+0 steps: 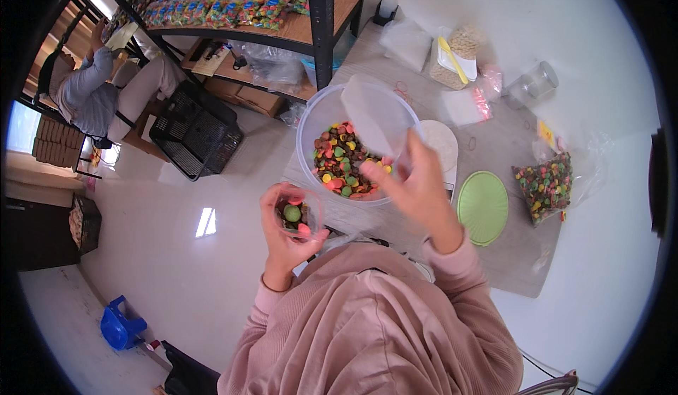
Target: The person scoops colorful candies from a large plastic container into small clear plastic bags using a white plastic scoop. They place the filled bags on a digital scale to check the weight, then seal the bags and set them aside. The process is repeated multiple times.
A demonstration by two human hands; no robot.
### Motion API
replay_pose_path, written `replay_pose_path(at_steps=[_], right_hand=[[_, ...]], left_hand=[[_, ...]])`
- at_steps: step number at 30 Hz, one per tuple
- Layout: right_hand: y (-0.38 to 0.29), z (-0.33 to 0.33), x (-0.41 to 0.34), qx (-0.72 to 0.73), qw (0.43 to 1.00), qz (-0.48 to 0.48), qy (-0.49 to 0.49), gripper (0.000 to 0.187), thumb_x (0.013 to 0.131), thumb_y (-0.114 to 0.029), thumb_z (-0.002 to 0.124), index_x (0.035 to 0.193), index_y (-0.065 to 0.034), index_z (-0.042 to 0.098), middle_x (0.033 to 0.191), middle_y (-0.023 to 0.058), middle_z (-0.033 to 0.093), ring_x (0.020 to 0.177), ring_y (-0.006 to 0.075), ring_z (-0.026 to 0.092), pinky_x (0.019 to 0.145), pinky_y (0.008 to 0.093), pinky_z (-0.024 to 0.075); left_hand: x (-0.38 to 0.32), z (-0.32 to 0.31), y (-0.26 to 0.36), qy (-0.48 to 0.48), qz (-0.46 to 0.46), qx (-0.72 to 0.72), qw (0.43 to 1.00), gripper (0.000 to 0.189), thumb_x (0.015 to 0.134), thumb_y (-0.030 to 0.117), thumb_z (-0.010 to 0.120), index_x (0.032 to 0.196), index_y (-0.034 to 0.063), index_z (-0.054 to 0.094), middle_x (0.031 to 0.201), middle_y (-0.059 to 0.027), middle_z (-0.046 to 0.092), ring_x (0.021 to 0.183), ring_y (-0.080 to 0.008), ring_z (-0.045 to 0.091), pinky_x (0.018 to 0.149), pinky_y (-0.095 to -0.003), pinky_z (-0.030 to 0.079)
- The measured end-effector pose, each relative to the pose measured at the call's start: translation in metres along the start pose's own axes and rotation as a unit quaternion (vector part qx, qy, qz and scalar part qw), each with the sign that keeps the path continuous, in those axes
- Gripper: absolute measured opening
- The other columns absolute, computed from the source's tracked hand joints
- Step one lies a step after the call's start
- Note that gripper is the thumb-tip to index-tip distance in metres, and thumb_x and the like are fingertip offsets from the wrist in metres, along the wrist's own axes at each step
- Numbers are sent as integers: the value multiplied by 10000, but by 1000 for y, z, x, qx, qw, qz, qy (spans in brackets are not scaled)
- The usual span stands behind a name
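Note:
My left hand (288, 236) is closed around a small clear plastic cup (298, 212) that contains green, red and brown round candies. Over the right side of a large translucent round tub (306, 170), my right hand (418, 188) grips a whitish translucent scoop (365, 114), slightly blurred; where its fingers meet it is partly unclear. Inside the tub lie many colourful round candies (344, 162). Just right of the tub a white kitchen scale (444, 146) is partly hidden by my right hand.
A green lid (483, 208) and a bag of candies (545, 188) lie on the table's right. Behind are a container with a yellow spoon (453, 59), a clear jar (532, 84) and plastic bags (407, 43). A black crate (196, 130) and a seated person (95, 88) are at left.

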State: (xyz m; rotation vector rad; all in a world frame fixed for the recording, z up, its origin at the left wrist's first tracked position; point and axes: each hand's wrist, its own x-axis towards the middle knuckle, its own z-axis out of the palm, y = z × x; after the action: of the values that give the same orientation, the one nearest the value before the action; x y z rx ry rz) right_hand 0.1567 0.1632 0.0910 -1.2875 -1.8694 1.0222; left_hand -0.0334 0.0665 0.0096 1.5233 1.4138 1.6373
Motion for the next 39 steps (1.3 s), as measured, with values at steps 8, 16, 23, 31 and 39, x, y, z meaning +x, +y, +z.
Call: replay_pose_path(at_steps=[8, 16, 23, 31, 39], right_hand=[[46, 12, 28, -449, 887, -108, 5, 149, 761, -156, 572, 802, -13, 571, 688, 103, 580, 657, 254, 569, 638, 348, 396], [75, 47, 50, -575, 808, -113, -63, 90, 679, -97, 544, 644, -94, 626, 627, 62, 584, 610, 195, 567, 744, 340, 335], [74, 68, 83, -620, 757, -27, -204, 183, 775, -105, 498, 734, -131, 675, 693, 40, 626, 735, 175, 604, 800, 348, 328], [88, 71, 82, -521, 806, 31, -281, 165, 752, -119, 511, 778, -84, 670, 776, 84, 640, 780, 218, 610, 845, 385, 320], [91, 59, 89, -479, 817, 75, -311, 187, 816, -197, 503, 846, -54, 620, 797, 138, 628, 826, 284, 589, 841, 447, 304]], left_hand=[[10, -43, -22, 36, -68, -112, 991, 849, 613, 384, 772, 1231, 0, 336, 975, -105, 506, 870, -182, 510, 764, -298, 416], [32, -64, -41, -26, -61, -133, 989, 890, 587, 432, 776, 1230, -2, 339, 959, -103, 514, 842, -173, 520, 747, -294, 425], [40, -60, -57, -42, -75, -168, 982, 816, 616, 398, 767, 1216, 25, 358, 1037, -125, 515, 922, -197, 530, 773, -309, 430], [43, -48, -66, -86, -105, -170, 976, 759, 638, 344, 748, 1213, 32, 364, 1080, -134, 504, 966, -204, 516, 785, -313, 423], [44, -44, -69, -71, -108, -164, 978, 780, 642, 351, 747, 1227, 35, 339, 1058, -134, 508, 954, -201, 514, 789, -306, 415]])
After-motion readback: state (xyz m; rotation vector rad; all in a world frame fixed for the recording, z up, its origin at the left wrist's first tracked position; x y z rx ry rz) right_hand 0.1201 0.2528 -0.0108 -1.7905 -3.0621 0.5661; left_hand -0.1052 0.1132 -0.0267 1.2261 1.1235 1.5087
